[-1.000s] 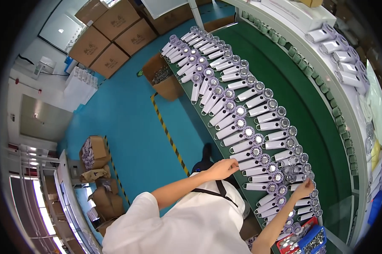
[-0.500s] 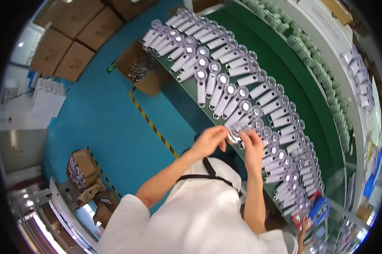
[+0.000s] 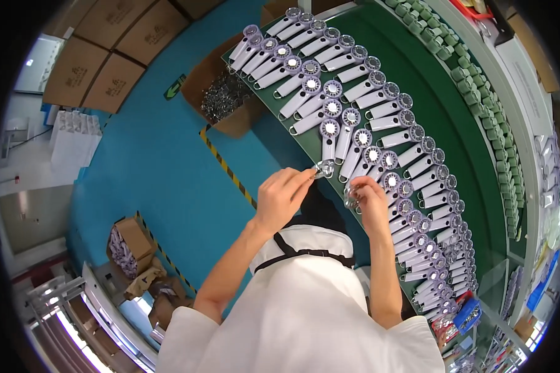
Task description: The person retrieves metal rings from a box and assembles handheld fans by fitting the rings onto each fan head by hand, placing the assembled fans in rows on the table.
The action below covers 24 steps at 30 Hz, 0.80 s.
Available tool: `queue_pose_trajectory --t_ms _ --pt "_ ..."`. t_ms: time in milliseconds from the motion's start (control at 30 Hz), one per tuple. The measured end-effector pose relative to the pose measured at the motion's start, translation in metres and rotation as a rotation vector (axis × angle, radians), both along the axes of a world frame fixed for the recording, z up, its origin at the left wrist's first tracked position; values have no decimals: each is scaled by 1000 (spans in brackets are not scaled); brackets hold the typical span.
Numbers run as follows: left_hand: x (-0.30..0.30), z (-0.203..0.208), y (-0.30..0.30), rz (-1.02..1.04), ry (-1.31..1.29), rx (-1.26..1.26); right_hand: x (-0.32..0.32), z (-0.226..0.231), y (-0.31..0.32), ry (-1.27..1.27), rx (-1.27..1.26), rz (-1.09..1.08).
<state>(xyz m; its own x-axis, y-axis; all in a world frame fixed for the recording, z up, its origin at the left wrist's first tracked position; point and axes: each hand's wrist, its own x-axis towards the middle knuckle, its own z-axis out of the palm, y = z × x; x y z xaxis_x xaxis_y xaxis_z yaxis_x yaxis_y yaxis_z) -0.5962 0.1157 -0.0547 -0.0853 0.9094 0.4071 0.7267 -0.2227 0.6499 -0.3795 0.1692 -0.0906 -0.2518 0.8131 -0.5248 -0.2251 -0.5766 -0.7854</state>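
1. Apart now, after meeting in the earlier frame: left hand [image 3: 284, 194] and right hand [image 3: 371, 202].
2. Left pinches a clear piece [image 3: 324, 168], nearly closed; right curls loosely around a second clear piece [image 3: 350, 198].
3. Handheld fan [image 3: 329, 143] lies just beyond the left, nearer hand, long axis pointing away, handle end closest.
4. Pale lavender, its round head has a silvery hub.
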Motion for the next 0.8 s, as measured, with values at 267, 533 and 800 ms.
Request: queue_pose_trajectory --t_ms 267,533,800 --pt "-74 -12 57 -171 284 184 -96 22 71 92 -147 255" --pt "-156 -48 123 -18 15 -41 -152 14 128 -178 83 49" --pt "-334 -183 312 262 -23 -501 -187 38 178 -345 72 -219"
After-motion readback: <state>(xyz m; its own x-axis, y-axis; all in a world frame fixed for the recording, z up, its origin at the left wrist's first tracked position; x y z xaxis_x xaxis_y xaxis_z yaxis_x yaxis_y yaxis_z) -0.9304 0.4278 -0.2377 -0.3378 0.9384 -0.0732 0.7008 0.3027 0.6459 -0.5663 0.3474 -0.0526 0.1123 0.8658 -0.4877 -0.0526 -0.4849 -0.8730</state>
